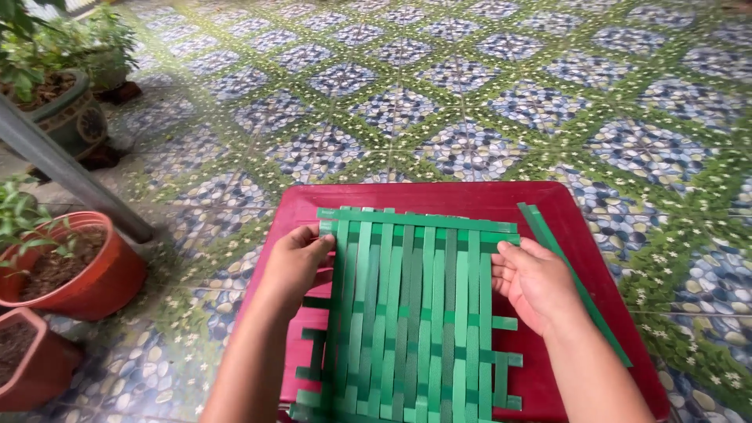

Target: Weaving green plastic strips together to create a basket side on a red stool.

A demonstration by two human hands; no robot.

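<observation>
A woven mat point(411, 313) of light and dark green strips is seen nearest the camera, lying flat on a red tray point(462, 197) that rests on the patterned tile floor point(470, 94). The mat's left edge is pinched by the left hand point(296, 262), its fingers curled around the outermost strips near the top corner; the right edge is pressed by the right hand point(533, 282), whose fingers are bent inward against the side strips with the palm partly open. The mat is judged to be light, thin and flexible, somewhat slick, and liable to loosen or skew if pulled at one strip, so it is best taken hold of at both side edges together, where the crossing strips lock. Loose strip ends are left projecting at both sides lower down and could catch. A spare dark green strip point(576, 286) lies apart along the tray's right side. Little bare tray is left around the mat, mostly at the top and right. Further off, to the left, terracotta plant pots point(86, 274) and a slanting grey pole point(70, 176) stand near the tray, while open floor extends ahead and to the right.
</observation>
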